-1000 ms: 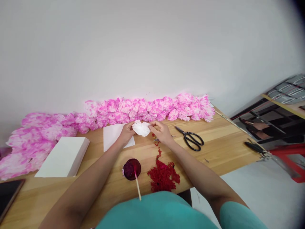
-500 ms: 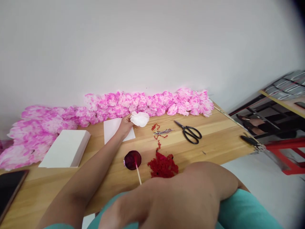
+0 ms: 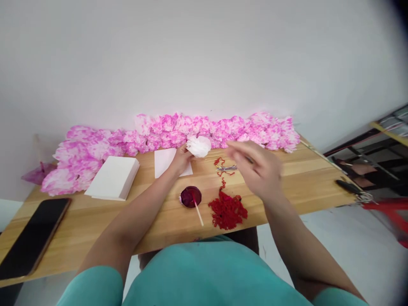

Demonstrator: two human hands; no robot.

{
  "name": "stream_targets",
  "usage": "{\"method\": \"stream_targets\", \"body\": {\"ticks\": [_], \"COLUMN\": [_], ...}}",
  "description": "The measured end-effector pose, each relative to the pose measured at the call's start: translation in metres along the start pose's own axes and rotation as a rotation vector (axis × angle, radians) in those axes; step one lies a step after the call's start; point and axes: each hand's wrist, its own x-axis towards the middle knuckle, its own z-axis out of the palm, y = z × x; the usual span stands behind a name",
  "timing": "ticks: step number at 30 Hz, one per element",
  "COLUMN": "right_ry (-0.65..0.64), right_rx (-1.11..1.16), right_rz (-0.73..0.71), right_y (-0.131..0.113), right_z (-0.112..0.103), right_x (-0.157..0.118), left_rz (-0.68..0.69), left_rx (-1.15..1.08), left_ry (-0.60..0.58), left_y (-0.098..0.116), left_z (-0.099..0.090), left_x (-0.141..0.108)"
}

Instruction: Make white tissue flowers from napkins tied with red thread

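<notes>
In my left hand is a white paper flower with ruffled layers, pinched at its base. That hand is over a sheet of white paper on the wooden table. My right hand, somewhat blurred, hovers to the right of the flower, apart from it. Its fingers point left, parted from the thumb, with nothing visible in them. It covers most of the black-handled scissors. Near it lie a few thin wire-like pieces among red yarn. A dark red dish with a stick sits closer to my body.
Pink-and-white paper flowers line the wall side. A stack of white paper and a phone lie on the left. A heap of red yarn is near the front edge. Black-handled pliers or snips lie at the right edge.
My right hand has swung up from close to my body to above the scissors. My left hand still holds the white flower. The view has shifted, showing more of the phone.
</notes>
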Motion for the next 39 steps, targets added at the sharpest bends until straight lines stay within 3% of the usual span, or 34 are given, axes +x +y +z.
{"method": "stream_targets", "body": {"ticks": [4, 7, 11, 20, 27, 34, 39], "right_ry": [0.061, -0.071, -0.206, -0.202, -0.112, -0.105, -0.231], "right_rx": [-0.184, -0.192, -0.180, -0.115, 0.125, 0.479, 0.441], "right_rz": [0.158, 0.196, 0.065, -0.010, 0.262, 0.367, 0.462], "right_y": [0.075, 0.105, 0.102, 0.097, 0.101, 0.116, 0.114], "right_z": [0.014, 0.030, 0.046, 0.061, 0.068, 0.074, 0.071], "right_x": [0.005, 0.001, 0.005, 0.016, 0.017, 0.008, 0.003], "left_rz": [-0.070, -0.113, -0.157, -0.181, -0.193, -0.152, -0.157], "left_rx": [-0.042, -0.078, -0.128, -0.101, -0.105, -0.095, -0.079], "left_ry": [-0.043, -0.085, -0.101, -0.077, -0.193, -0.142, -0.141], "left_y": [0.004, 0.005, 0.005, 0.003, 0.002, 0.005, 0.006], "left_z": [0.012, 0.018, 0.019, 0.019, 0.014, 0.012, 0.013], "left_x": [-0.009, -0.013, -0.014, -0.013, -0.012, -0.011, -0.012]}}
